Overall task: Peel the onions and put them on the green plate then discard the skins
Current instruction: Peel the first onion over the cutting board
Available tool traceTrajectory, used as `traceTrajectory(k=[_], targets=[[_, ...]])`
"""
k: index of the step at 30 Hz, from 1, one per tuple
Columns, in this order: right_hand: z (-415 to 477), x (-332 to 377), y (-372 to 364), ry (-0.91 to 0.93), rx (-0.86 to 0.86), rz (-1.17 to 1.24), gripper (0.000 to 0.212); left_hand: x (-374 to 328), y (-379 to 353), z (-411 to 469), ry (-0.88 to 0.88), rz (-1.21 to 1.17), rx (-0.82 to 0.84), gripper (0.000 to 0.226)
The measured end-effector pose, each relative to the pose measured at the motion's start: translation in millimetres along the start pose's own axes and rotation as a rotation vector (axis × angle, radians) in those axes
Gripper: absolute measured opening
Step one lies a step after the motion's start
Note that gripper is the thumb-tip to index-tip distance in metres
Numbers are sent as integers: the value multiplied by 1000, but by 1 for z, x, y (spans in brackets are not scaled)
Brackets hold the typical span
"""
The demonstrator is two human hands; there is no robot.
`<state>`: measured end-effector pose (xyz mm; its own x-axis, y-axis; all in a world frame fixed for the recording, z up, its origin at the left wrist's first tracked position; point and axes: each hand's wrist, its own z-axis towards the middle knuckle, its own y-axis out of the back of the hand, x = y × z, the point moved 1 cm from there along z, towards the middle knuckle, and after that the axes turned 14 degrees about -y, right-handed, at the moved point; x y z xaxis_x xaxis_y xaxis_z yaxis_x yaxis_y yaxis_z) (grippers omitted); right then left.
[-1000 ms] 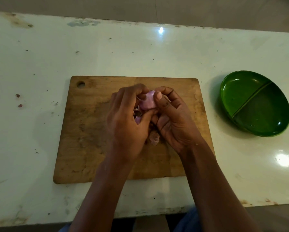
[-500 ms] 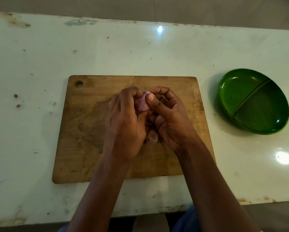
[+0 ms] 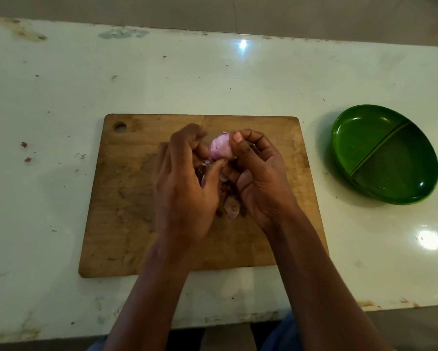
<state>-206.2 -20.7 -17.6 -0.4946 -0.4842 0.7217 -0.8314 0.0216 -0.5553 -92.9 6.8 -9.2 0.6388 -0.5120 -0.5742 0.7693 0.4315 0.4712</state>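
A small pale purple onion (image 3: 220,148) is held above the middle of the wooden cutting board (image 3: 126,198). My right hand (image 3: 258,178) grips it from the right, thumb pressed on its top. My left hand (image 3: 185,188) curls against its left side, thumb and fingers pinching at the skin near its base. Loose onion skins (image 3: 231,207) lie on the board under and between my hands, partly hidden. The green divided plate (image 3: 385,154) sits to the right of the board and holds nothing.
The board lies on a white, scuffed table (image 3: 60,84) whose near edge runs below my forearms. A few small reddish scraps (image 3: 25,152) lie on the table left of the board.
My hands have parted a little, so more of the onion shows between them. The left thumb has shifted down toward the onion's base.
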Motion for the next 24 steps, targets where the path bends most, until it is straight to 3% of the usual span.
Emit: traceTrajectory(k=[4, 7, 10, 13, 19, 24], targets=[[0, 0, 0, -29, 14, 52, 29, 1, 2, 1, -38, 7, 31, 64], [-2, 0, -3, -41, 11, 26, 28, 3, 1, -2, -102, 53, 39, 59], [-3, -1, -6, -55, -33, -45, 46, 4, 1, -3, -138, 111, -15, 48], [-3, -3, -8, -50, -58, -67, 50, 2, 1, -3, -111, 108, -60, 43], [-4, -3, -8, -44, -18, -53, 31, 0, 0, -4, -15, 39, -34, 39], [-6, -2, -10, -44, -69, -107, 40, 5, -1, -5, 34, 29, 37, 41]])
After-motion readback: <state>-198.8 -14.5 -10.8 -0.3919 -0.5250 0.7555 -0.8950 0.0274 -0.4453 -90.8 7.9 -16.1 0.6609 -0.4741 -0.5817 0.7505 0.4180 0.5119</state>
